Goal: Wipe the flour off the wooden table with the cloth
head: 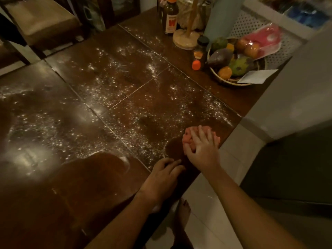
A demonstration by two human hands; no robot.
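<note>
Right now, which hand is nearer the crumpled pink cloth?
Right. The right hand lies on top of the crumpled pink cloth, fingers spread over it; the left hand rests on the dark wooden table beside it, not touching.

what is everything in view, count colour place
wooden table: one, dark brown, fills most of the view
flour: scattered, white, across the table's middle and left
cloth: one, pink, bunched near the table's right edge
bottle: one, dark with orange cap, far edge
wooden stand: one, pale, beside the bottle
small jars: two, black-capped and orange-capped, left of the basket
basket: one, tan, far right
fruit: several, green, purple, orange, red, in the basket
chair: one, brown, top left
left hand: one, fingertips on bare wood
right hand: one, pressing on the cloth
</note>
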